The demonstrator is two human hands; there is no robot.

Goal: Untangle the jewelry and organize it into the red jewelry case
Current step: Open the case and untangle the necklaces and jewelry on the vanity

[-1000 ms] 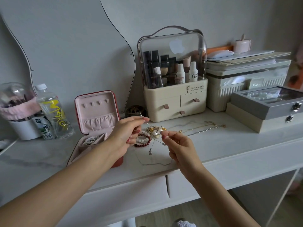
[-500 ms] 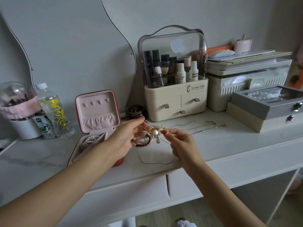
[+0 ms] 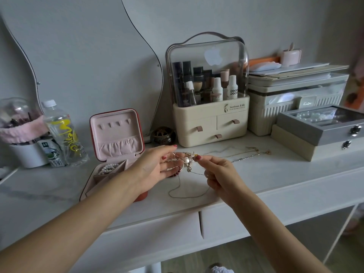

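Two hands are working at a tangle [image 3: 187, 159] of jewelry just above the white table [image 3: 275, 174]. Her left hand [image 3: 155, 168] is pinching a fine strand at the tangle's left side, thumb and forefinger together, the other fingers spread loosely. Her right hand [image 3: 220, 177] is pinching a thin chain [image 3: 189, 194] beside the pearl, and the chain is drooping in a loop onto the table. Just left, the red case [image 3: 116, 146] is standing open, pearls [image 3: 108, 168] lying in its tray. More chains [image 3: 246, 154] are lying to the right.
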